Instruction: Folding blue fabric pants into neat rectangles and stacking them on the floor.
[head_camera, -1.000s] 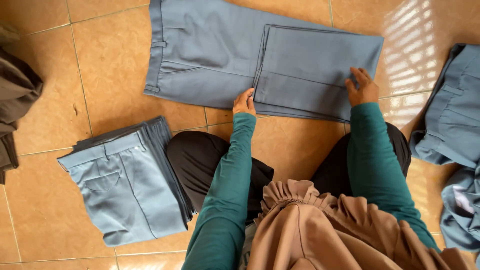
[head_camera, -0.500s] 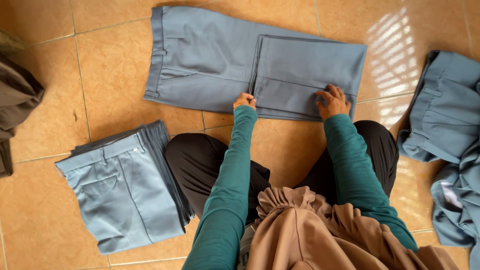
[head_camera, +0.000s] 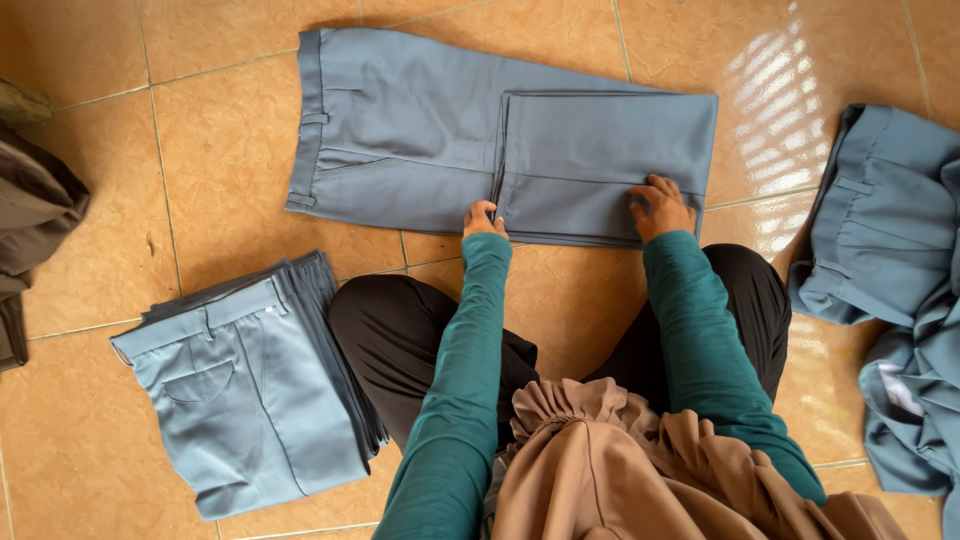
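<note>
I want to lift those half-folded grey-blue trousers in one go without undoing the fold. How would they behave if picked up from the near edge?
The trousers lie flat and thin, so they would probably droop. The doubled leg section rests loose, likely to fall open. On the glossy tiled floor they may slide; both hands already press the near edge.
</note>
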